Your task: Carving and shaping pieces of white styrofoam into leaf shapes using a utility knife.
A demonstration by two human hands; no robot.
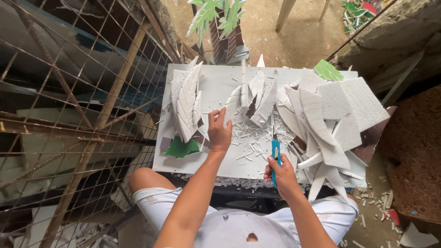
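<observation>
Blue craft knife (275, 156) in right hand (282, 174)

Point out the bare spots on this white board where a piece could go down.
Free: the white board's far strip between the leaf cutouts and curved pieces, and the near edge between left hand and right hand. Crowded: the foam offcuts at right.

The lower part of the blue utility knife (276, 158) is covered by the right hand (281, 173), and its blade tip is too small to be made out. A green foam piece (182, 148) is partly buried under white foam leaves (187, 102). The painted foam tree (221, 25) is cut off by the top edge
</observation>
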